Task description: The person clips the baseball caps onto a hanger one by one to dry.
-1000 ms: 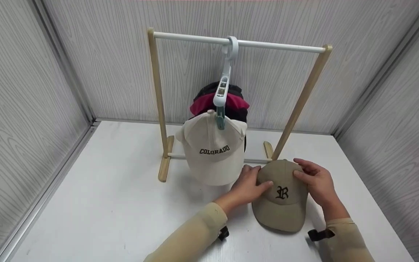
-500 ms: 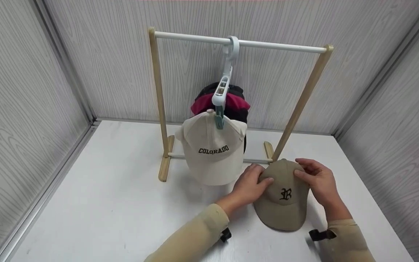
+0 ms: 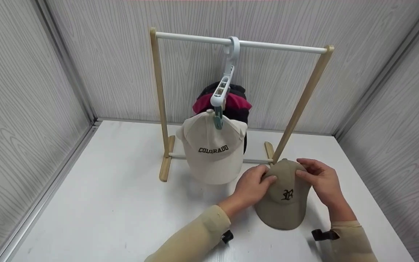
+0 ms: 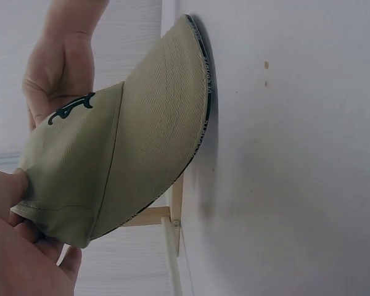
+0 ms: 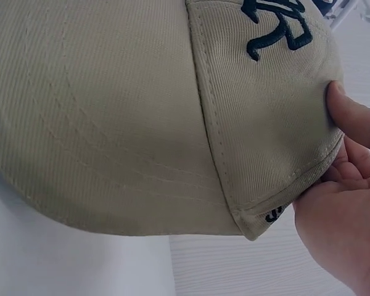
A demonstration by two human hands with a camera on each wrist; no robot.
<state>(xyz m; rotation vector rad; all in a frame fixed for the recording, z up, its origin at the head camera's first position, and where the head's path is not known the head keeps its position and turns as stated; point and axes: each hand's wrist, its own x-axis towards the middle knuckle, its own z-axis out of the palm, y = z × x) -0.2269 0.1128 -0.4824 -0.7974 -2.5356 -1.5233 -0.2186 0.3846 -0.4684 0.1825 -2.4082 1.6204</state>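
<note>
My left hand grips the left side of a khaki baseball cap, thumb on its front and the other fingers behind. On the opposite side my right hand pinches the crown between thumb and fingers. The cap's front faces me, with a dark embroidered letter, and its brim points down close to the white table. In the left wrist view the brim casts a shadow on the tabletop; whether it touches is hard to tell. In the right wrist view the fingers curl behind the cap's rim.
A wooden rack with a white bar stands at the back. From it hangs a pale hanger with a green clip on a cream cap lettered COLORADO. Black and magenta caps hang behind. Woodgrain walls enclose the table.
The khaki cap has turned slightly, its letter shifting right and a little down. My left hand has moved a little right with it; the hanger has swayed slightly.
</note>
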